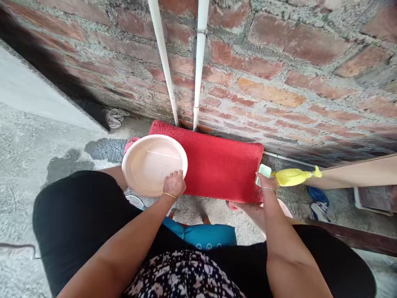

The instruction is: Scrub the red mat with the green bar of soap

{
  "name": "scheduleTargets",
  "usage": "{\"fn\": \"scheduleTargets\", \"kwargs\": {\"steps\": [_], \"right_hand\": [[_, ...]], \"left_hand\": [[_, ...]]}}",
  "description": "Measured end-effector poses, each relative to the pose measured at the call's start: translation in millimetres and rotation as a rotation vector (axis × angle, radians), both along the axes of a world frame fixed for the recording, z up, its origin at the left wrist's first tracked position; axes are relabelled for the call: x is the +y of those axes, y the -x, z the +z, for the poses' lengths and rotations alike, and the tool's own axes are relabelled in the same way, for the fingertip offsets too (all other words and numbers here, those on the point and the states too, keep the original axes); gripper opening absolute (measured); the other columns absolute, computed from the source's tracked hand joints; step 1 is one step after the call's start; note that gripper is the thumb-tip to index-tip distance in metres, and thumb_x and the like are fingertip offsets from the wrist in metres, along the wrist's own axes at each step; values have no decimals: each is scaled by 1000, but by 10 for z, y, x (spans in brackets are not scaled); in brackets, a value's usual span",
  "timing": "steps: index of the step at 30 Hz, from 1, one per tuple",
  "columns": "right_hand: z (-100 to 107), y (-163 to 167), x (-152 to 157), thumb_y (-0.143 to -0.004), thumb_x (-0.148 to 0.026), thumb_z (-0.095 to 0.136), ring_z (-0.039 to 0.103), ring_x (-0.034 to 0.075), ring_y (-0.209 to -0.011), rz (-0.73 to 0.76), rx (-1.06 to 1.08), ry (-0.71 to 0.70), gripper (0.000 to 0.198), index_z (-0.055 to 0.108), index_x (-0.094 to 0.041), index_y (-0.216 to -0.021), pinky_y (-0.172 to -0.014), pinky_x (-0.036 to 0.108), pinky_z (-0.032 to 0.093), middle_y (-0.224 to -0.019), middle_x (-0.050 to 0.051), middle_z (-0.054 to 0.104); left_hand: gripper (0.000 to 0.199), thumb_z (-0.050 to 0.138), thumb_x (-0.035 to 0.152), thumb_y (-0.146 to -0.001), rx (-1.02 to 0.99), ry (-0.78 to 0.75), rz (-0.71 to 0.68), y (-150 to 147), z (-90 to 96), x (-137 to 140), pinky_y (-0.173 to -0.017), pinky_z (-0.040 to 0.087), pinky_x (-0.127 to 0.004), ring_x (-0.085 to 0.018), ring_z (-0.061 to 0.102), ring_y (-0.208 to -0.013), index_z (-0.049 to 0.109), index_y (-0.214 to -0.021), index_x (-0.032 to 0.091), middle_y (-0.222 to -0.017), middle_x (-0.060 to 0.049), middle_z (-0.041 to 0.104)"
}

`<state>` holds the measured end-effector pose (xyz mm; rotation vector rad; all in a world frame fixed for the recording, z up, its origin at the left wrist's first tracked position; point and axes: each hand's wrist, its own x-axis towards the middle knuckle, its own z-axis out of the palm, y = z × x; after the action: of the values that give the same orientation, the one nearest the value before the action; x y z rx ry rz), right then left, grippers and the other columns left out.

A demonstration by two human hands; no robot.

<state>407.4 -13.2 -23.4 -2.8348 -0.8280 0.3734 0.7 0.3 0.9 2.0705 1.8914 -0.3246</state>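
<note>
My left hand (pixel 174 183) is closed on the near right rim of a pale pink round basin (pixel 145 165). The basin holds what looks like clear water, and its right side overlaps the left part of a red mat (pixel 217 165). My right hand (pixel 267 182), at the mat's right edge, has its fingers closed on a light green rectangular block (pixel 264 171); I cannot tell its exact kind. A yellow bottle-shaped thing (pixel 293 177) with a narrow tip extends right from beside that hand. Whether the hand also holds it is unclear.
Two white pipes (pixel 199 62) run down a brick wall (pixel 263 54) behind the mat. A grey rag (pixel 114 118) lies by the wall at left. Below me are a teal seat (pixel 211 234) and wet concrete floor (pixel 65 169). A blue-and-white shoe (pixel 319 205) lies at right.
</note>
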Motion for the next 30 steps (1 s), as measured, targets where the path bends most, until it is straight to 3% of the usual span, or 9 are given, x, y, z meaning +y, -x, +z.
{"fn": "scheduleTargets", "kwargs": {"steps": [3,9,12,14,17,24,27,30], "right_hand": [[54,585,59,-67,-57,63,61,25,-82,100,94,0,56,59,-18,-108,-66,33,46,-89,10,66],[162,2212,67,-70,-58,61,56,22,-99,645,176,160,70,39,-30,-130,-78,31,42,-112,6,57],[191,2551,74,-71,-54,63,54,23,-103,832,142,220,71,35,-32,-133,-82,32,39,-113,6,54],[196,2468,75,-70,-55,63,54,23,-101,831,137,241,71,37,-33,-131,-81,31,40,-111,6,54],[199,2010,11,-67,-57,64,56,22,-98,693,113,235,71,39,-32,-129,-79,31,41,-110,6,55],[259,802,-510,-63,-61,62,57,31,-100,51,101,242,75,45,-24,-125,-78,41,45,-114,14,58],[301,675,-618,-61,-62,62,56,34,-103,-102,72,227,77,46,-20,-124,-79,45,44,-114,17,58],[320,898,-496,-62,-62,61,58,31,-100,-6,107,175,74,47,-22,-122,-80,40,45,-110,13,60]], "left_hand": [[29,40,20,-80,3,20,18,-16,25,6,-79,42,-39,-25,56,-94,51,-107,16,-98,-12,58],[27,39,20,-81,-11,19,29,-10,54,-1,-80,41,-38,-24,56,-93,51,-104,16,-98,-12,58],[28,38,20,-82,-26,28,39,-4,57,-3,-82,41,-38,-24,55,-95,51,-106,16,-100,-13,58],[28,38,20,-82,-35,40,48,-2,53,-4,-83,40,-38,-23,54,-96,51,-106,16,-101,-13,58],[29,36,17,-81,-54,41,55,1,44,-5,-82,40,-38,-23,54,-96,51,-106,16,-101,-13,57],[29,35,17,-82,-88,33,53,15,56,-17,-82,39,-39,-24,54,-96,51,-107,16,-102,-14,57],[31,34,17,-82,-95,32,58,14,61,-26,-82,39,-39,-24,53,-96,51,-108,15,-102,-14,56],[31,34,17,-82,-110,16,60,10,52,-30,-82,38,-39,-24,54,-95,51,-108,16,-100,-13,57]]}}
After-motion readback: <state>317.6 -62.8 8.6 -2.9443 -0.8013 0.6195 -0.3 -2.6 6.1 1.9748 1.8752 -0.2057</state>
